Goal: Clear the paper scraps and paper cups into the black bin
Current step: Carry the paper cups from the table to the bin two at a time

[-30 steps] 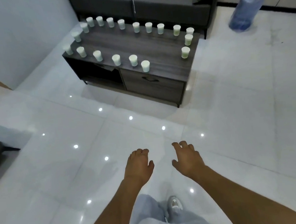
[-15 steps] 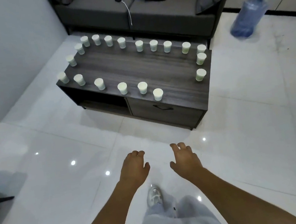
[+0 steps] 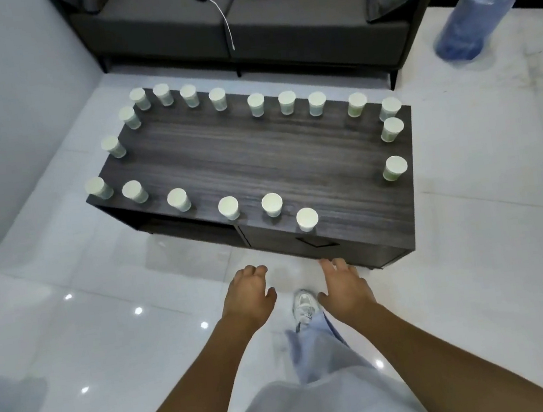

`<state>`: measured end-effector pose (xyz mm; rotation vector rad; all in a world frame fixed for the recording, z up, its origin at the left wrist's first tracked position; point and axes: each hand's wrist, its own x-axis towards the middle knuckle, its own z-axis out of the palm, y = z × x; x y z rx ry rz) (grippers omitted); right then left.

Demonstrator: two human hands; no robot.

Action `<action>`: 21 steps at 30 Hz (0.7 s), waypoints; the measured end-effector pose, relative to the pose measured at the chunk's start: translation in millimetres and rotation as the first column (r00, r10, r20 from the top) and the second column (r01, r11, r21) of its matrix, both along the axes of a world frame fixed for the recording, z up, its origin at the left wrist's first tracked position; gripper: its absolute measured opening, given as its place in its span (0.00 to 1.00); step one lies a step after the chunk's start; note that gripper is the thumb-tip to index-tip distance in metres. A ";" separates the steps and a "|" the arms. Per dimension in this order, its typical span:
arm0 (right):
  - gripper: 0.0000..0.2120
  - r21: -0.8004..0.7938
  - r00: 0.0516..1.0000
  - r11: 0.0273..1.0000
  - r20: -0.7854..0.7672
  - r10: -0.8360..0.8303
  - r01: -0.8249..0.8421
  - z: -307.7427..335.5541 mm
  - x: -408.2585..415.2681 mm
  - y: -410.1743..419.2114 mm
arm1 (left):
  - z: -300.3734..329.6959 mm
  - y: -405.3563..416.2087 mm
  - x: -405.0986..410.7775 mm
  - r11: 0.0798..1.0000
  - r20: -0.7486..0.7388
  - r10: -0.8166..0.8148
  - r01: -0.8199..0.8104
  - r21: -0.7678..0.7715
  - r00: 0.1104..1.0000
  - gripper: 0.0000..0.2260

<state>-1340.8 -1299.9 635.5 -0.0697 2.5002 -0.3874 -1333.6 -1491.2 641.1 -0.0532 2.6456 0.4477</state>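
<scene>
Paper cups (image 3: 307, 219) ring the rim of the dark wood coffee table (image 3: 257, 159), upside down, one row along the far edge, one along the near edge, more down both short sides; the nearest sits right at the near edge above the drawer handle (image 3: 318, 242). The middle of the tabletop lies bare, and the near-right stretch of rim has a gap with no cup.

My left hand (image 3: 247, 299) hangs out in front of me, fingers loosely curled, gripping nothing. My right hand (image 3: 344, 287) is beside it, fingers spread and relaxed, also empty, just short of the table's front face. Between them my white shoe (image 3: 304, 307) is on the floor, pale trouser leg (image 3: 320, 348) behind it.

Open white tile floor (image 3: 73, 335) runs wide on my left and right, glossy, dotted with light reflections. A grey sofa (image 3: 273, 22) stands close behind the table, with a narrow strip of floor between them; on it lie a white cable (image 3: 226, 21) and dark items. A big blue water bottle (image 3: 472, 13) stands on the floor at far right, well clear of the table. A pale wall (image 3: 1, 103) closes the left side.
</scene>
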 end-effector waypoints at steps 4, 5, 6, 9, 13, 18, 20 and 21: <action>0.30 0.026 0.996 0.999 0.074 -0.042 0.040 -10.5 -69.3 1.4 | -8.0 0.2 -71.8 1.000 0.051 -0.012 0.012 -0.014 0.999 0.21; 0.30 0.033 0.995 0.998 0.084 -0.056 0.054 -12.5 -84.6 2.0 | -9.9 0.5 -87.9 1.000 0.063 -0.019 0.020 -0.013 0.998 0.21; 0.30 0.037 0.993 0.997 0.089 -0.072 0.069 -14.4 -99.0 2.5 | -11.9 0.6 -103.3 1.000 0.072 -0.028 0.029 -0.012 0.997 0.21; 0.29 0.031 0.986 0.993 0.118 -0.121 0.118 -20.3 -133.0 1.3 | -18.9 0.1 -143.8 0.998 0.104 -0.061 0.063 -0.015 0.993 0.21; 0.28 0.042 0.969 0.982 0.157 -0.190 0.185 -37.3 -164.5 -2.2 | -36.6 -0.2 -193.2 0.994 0.152 -0.101 0.105 -0.015 0.983 0.22; 0.28 0.066 0.939 0.957 0.186 -0.290 0.283 -74.7 -198.3 -10.0 | -78.1 -2.6 -247.9 0.973 0.181 -0.214 0.226 -0.049 0.960 0.22; 0.29 0.068 0.927 0.948 0.198 -0.318 0.310 -95.5 -211.4 -14.4 | -100.8 -3.2 -265.9 0.965 0.169 -0.242 0.255 -0.063 0.956 0.23; 0.29 0.065 0.920 0.943 0.203 -0.334 0.328 -107.2 -218.2 -16.5 | -113.3 -3.4 -274.8 0.963 0.165 -0.250 0.263 -0.064 0.954 0.24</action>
